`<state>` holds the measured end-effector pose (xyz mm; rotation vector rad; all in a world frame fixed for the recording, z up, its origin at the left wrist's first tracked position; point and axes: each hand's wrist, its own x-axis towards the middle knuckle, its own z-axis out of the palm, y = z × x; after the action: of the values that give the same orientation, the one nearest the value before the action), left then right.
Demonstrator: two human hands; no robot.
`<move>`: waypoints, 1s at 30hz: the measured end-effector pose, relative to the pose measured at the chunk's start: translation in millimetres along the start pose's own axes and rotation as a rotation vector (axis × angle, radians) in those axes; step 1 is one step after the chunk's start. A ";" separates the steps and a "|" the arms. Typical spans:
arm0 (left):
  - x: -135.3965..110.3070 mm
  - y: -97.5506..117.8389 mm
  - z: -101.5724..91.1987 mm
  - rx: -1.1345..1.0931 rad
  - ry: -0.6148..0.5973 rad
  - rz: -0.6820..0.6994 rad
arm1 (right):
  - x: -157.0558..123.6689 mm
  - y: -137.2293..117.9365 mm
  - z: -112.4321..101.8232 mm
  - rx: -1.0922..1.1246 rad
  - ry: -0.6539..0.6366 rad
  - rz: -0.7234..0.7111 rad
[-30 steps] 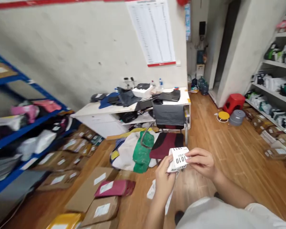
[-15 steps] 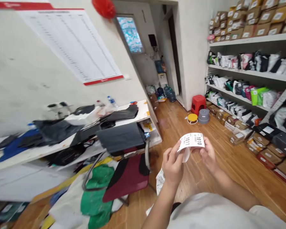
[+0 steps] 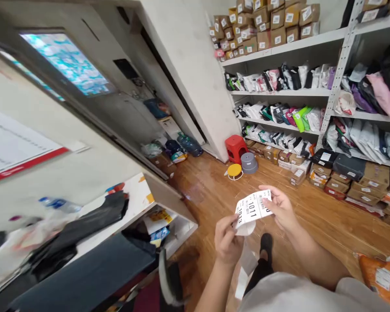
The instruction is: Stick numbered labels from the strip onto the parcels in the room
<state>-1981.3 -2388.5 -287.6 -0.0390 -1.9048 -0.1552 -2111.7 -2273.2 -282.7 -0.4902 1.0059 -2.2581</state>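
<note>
A strip of white printed labels is stretched between my two hands, with the large number 1011 readable on its middle label. My left hand pinches the strip's left end, where it curls under. At the right end, my right hand grips the strip, its thumb lying over part of the last label's number. More of the white strip hangs below my left hand toward the floor, partly hidden by my forearm.
White shelves with boxes and bagged parcels line the right wall. A red stool, a yellow stool and a grey stool stand by the doorway. At left are a cluttered white table and a chair. An orange parcel lies lower right.
My view has turned right, bringing more shelves and the orange parcel in. The strip has shifted between my hands: label 1011 is now in the middle and my right thumb covers part of the end label.
</note>
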 end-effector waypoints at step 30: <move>125.9 -322.3 317.1 -0.241 -0.495 0.068 | 405.4 54.9 -29.9 0.241 0.501 -0.290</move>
<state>-2353.8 -2673.8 -300.8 -0.3305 -2.3641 -0.3539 -2409.0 -2554.6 -309.8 0.0472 0.9157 -2.7999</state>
